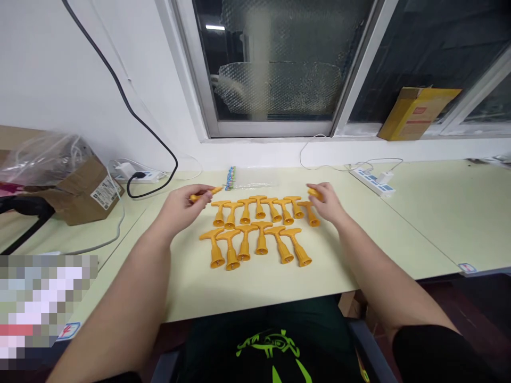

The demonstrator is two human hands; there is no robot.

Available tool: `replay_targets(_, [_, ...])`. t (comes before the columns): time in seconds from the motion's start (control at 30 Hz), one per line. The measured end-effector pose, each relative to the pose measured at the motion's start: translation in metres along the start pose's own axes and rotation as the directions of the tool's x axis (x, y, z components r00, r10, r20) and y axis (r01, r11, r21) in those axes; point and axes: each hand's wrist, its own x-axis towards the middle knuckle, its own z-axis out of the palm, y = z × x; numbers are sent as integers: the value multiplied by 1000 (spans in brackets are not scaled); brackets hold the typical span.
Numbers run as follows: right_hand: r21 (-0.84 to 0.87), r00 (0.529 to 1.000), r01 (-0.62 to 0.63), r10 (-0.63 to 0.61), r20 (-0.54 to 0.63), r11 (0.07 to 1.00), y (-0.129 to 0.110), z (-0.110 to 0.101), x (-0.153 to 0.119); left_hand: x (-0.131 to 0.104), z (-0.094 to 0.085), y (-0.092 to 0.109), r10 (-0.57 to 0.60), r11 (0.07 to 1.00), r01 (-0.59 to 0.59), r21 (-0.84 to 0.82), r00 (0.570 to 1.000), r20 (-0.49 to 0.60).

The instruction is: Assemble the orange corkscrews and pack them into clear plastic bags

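Observation:
My left hand (184, 208) is closed around a yellow T-handled tool (216, 190), whose ends poke out past the fingers at the left of the back row. Opposite it, my right hand (328, 203) grips another yellow piece (314, 193), mostly hidden by the fingers. Between and below my hands lie two rows of yellow T-handled tools with flared cup ends: several in the back row (260, 207) and several in the front row (261, 238). Small metal tips show inside some cups. The right-hand tool (312, 215) of the back row lies just under my right hand.
A clear plastic bag (255, 178) with a colourful strip lies behind the rows. Power strips stand at the right (373, 183) and left (149, 176). A cardboard box (85, 191) and a black cable (123, 101) are at the left; a yellow carton (415, 114) leans by the window.

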Motion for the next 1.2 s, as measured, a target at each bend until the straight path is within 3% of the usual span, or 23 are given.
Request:
replay_targets(0.1, [281,955,74,-149,256,957,-54,29,-3,1,36,32,40,954,-58,-293,997,-68])
replay_targets(0.2, [550,972,9,-137,192,835,-81,50,-13,2,74,36,-54,835,-29,-550,990,-134])
replay_targets(0.33, [635,989,-47,-53,137,771,-83,63,-25,-2,102,24,-97,790,53,-611,994,-39])
replay_targets(0.47, [613,983,-41,-79,167,789,-75,64,-31,-9,107,18,-80,800,83,-594,996,31])
replay_targets(0.67, [582,935,-42,-173,310,812,-74,68,-40,-15,112,27,-21,834,92,-544,991,135])
replay_targets(0.8, [611,944,84,-258,203,787,-81,68,-42,-18,109,37,-79,712,232,-662,964,253])
replay_targets(0.9, [573,923,233,-363,123,786,-86,66,-42,-19,105,42,-167,576,387,-720,918,359])
replay_targets(0.97, [547,914,269,-389,115,793,-89,65,-43,-19,103,42,-197,544,440,-714,895,401])
replay_targets(1.07, [549,939,168,-302,164,819,-90,65,-44,-20,104,38,-177,623,384,-681,918,356])
replay_targets(1.13, [559,946,13,-191,261,829,-90,65,-45,-22,105,37,-92,700,259,-665,957,275])
replay_targets(1.2, [567,917,-144,-107,384,811,-90,65,-45,-26,106,39,24,739,128,-662,976,215])
